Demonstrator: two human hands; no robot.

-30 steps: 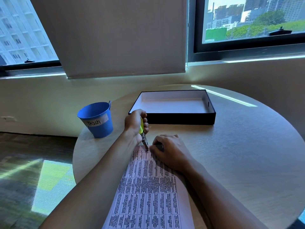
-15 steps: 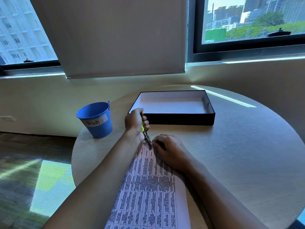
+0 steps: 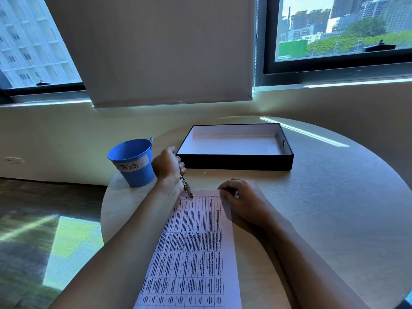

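A printed sheet of paper (image 3: 194, 253) with a table of dark text lies on the round table (image 3: 334, 219), running from the near edge towards the middle. My left hand (image 3: 168, 166) grips a pair of scissors (image 3: 186, 186) with yellow-green handles. Their blades point down and touch the sheet's far edge near its left corner. My right hand (image 3: 243, 199) has its fingers curled on the sheet's far right corner and holds it against the table.
A blue metal bucket (image 3: 133, 163) labelled "Trash" stands at the table's left edge, just left of my left hand. A shallow black tray (image 3: 236, 162) with a white inside sits beyond the hands. Wall and windows are behind the table.
My right hand has slid right, from beside the scissor tips to the sheet's far right corner. The left hand and scissors stay at the sheet's far edge.
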